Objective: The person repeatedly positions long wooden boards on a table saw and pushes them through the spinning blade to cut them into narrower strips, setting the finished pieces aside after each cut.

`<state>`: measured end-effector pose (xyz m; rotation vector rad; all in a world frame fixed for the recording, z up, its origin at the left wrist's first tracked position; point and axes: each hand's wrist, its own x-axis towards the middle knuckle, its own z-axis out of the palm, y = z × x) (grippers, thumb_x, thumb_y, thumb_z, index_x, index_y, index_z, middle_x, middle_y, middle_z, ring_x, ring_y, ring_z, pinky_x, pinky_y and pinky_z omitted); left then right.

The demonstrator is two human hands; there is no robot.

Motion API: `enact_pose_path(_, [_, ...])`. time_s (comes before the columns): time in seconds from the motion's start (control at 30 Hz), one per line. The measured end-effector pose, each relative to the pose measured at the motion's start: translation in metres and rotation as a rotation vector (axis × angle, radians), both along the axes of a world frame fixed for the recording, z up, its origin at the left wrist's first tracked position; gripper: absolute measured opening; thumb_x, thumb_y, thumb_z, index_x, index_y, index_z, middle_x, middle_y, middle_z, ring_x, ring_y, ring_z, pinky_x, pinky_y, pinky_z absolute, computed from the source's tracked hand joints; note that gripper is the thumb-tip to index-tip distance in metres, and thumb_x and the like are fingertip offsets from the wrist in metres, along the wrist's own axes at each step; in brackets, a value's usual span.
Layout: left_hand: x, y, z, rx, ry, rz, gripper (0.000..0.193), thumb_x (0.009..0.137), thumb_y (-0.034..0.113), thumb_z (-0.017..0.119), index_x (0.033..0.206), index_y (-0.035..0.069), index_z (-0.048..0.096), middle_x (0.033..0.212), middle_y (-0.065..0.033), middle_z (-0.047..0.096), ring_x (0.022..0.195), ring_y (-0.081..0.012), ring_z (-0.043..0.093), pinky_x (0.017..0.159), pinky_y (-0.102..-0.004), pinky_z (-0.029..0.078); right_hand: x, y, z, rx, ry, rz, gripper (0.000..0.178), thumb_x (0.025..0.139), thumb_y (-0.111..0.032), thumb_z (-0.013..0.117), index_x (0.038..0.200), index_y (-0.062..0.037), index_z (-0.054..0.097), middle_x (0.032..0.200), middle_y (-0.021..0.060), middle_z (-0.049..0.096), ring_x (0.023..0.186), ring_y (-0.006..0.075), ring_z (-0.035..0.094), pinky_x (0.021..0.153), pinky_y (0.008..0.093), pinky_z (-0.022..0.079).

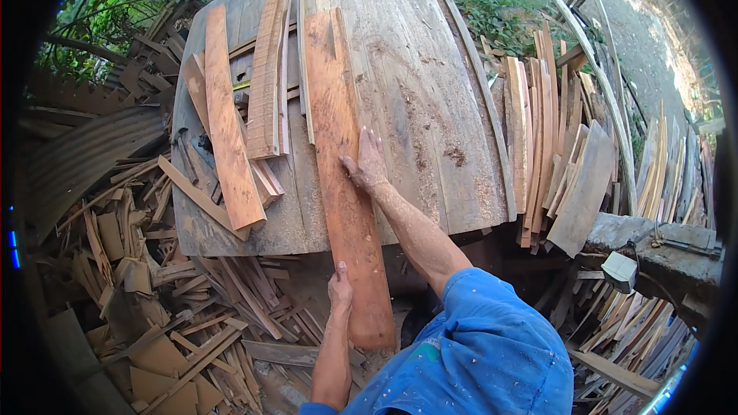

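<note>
A long reddish-brown plank (360, 261) lies lengthwise on the weathered wooden table (415, 107), its near end sticking out past the table's front edge. Along the overhanging part, my left hand (340, 290) grips the left edge, thumb on top and its other fingers hidden below. Farther up, my right hand (369, 160) rests at the plank's right edge. Its thumb is spread over the top face and its fingers stretch forward. Narrow strips (307, 84) lie against the plank's far left side.
Left on the table are another reddish board (231, 119), a rough-sawn board (267, 77) and a yellow tape measure (241, 86). Sawdust is scattered over the tabletop. Offcuts (177, 338) heap up at lower left; upright boards (538, 131) lean at the right, near a concrete ledge (646, 234).
</note>
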<state>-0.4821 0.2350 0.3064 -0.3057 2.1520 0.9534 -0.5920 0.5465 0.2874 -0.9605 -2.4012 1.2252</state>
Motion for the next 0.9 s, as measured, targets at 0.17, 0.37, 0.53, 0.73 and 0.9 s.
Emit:
enact_pose_path(0.17, [-0.011,-0.003,-0.006,0.008,-0.017,0.025,0.080,0.103,0.061,0.044,0.134,-0.012,0.055,0.124,-0.0181,0.065,0.111,-0.0260,0.063,0.097,-0.0381,0.050,0.080,-0.093,0.010,0.029,-0.060,-0.040,0.090,0.092,-0.044,0.065,0.152,0.0099,0.025,0.156,0.0306,0.033,0.148,0.0458,0.025,0.125,0.0520,0.013])
enact_pose_path(0.37, [-0.025,0.005,-0.025,0.089,0.007,0.004,0.084,0.099,0.067,0.043,0.127,-0.011,0.060,0.122,-0.0280,0.065,0.117,-0.0374,0.062,0.098,-0.0439,0.048,0.070,-0.081,0.010,0.097,-0.074,-0.063,0.087,0.093,-0.045,0.062,0.152,0.0093,0.028,0.157,0.0281,0.034,0.149,0.0431,0.026,0.124,0.0538,0.013])
enact_pose_path(0.53, [-0.038,0.034,-0.007,-0.059,0.020,-0.036,0.097,0.094,0.074,0.045,0.133,-0.015,0.051,0.132,-0.0353,0.057,0.126,-0.0445,0.055,0.104,-0.0478,0.044,0.060,-0.066,0.002,0.117,-0.113,-0.051,0.086,0.095,-0.048,0.058,0.152,0.0092,0.028,0.158,0.0269,0.033,0.150,0.0413,0.025,0.125,0.0531,0.012])
enact_pose_path(0.73, [-0.055,0.050,-0.006,-0.157,0.017,-0.048,0.106,0.092,0.077,0.045,0.130,-0.022,0.048,0.133,-0.0416,0.052,0.130,-0.0469,0.051,0.107,-0.0482,0.042,0.042,-0.054,0.000,0.138,-0.101,-0.040,0.086,0.096,-0.049,0.056,0.153,0.0090,0.028,0.158,0.0266,0.033,0.150,0.0411,0.024,0.125,0.0526,0.011])
enact_pose_path(0.9, [-0.065,0.037,0.002,-0.135,-0.031,-0.082,0.111,0.090,0.078,0.048,0.133,-0.023,0.043,0.133,-0.0443,0.050,0.130,-0.0509,0.050,0.107,-0.0489,0.042,0.028,-0.053,0.001,0.126,-0.117,-0.023,0.085,0.096,-0.049,0.055,0.152,0.0098,0.029,0.158,0.0270,0.034,0.150,0.0420,0.025,0.124,0.0535,0.012])
